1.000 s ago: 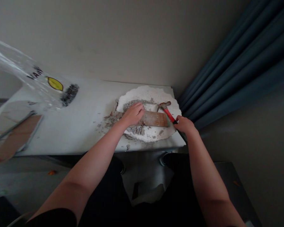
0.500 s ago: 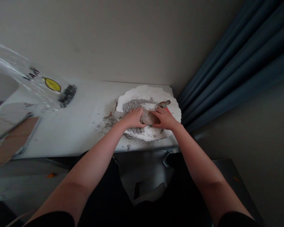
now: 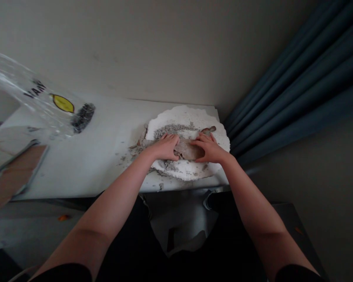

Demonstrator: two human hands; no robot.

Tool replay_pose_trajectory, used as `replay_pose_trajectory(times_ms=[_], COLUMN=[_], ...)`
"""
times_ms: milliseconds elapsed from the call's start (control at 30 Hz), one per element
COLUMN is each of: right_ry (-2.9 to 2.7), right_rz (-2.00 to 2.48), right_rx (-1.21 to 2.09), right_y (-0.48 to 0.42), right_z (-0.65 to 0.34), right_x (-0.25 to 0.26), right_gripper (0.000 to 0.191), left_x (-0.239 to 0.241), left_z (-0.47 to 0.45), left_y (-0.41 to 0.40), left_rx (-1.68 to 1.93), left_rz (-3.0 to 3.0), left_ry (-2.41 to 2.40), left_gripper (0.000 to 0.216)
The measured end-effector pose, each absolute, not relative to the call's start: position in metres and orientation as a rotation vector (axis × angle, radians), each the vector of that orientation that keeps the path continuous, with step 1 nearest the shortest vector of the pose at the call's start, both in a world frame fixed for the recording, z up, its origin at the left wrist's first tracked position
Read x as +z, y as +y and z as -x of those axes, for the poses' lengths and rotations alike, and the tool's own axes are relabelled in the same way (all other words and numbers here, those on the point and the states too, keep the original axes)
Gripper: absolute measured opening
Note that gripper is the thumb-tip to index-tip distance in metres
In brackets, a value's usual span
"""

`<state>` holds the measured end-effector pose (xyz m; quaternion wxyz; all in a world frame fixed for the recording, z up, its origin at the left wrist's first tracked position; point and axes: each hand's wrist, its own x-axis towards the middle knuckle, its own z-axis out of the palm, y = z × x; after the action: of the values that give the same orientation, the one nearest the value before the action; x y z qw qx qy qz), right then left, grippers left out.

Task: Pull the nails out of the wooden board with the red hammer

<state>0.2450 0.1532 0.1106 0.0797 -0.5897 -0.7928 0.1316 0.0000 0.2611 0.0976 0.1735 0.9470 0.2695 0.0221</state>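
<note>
A brown wooden board (image 3: 187, 149) lies across a white round foam slab (image 3: 190, 117) strewn with grey rubble (image 3: 172, 129). My left hand (image 3: 165, 147) grips the board's left part, fingers curled over it. My right hand (image 3: 210, 149) clasps the board's right end. A hammer's head (image 3: 208, 129) shows just behind my right hand; its red handle is hidden under that hand.
The slab sits at the right end of a white table (image 3: 96, 152) against a beige wall. A clear plastic bag (image 3: 47, 105) with a yellow label lies at the left. A board with metal strips (image 3: 14, 172) sits at far left. Dark blue curtains (image 3: 296, 78) hang at right.
My right hand let go of the red hammer handle and moved left onto the board's right end. The left hand stayed on the board.
</note>
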Motion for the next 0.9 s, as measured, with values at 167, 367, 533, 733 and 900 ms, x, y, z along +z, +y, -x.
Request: replay_pose_trajectory(times_ms=[167,367,533,733,900], right_ry=[-2.426,-2.427,-2.418,-2.502,-2.472], right_rz=[1.759,1.779,1.856,1.553,1.560], right_rx=[0.384,0.389,0.362,0.215,0.148], right_y=[0.150,0.146,0.144,0.145,0.146], right_z=[-0.239,-0.241,-0.243,-0.245,-0.239], right_x=[0.110,0.105,0.103,0.107,0.116], right_gripper=[0.079,0.083,0.079,0.051,0.024], left_x=[0.099,0.101,0.097,0.096,0.115], left_z=[0.000,-0.006,-0.015,-0.016,-0.013], left_y=[0.266,0.265,0.256,0.254,0.247], left_rx=[0.046,0.306,0.321,0.302,0.502], left_rz=[-2.671,-2.593,-2.632,-2.636,-2.691], left_ry=[0.733,0.670,0.632,0.650,0.657], left_gripper=[0.050,0.037,0.025,0.040,0.029])
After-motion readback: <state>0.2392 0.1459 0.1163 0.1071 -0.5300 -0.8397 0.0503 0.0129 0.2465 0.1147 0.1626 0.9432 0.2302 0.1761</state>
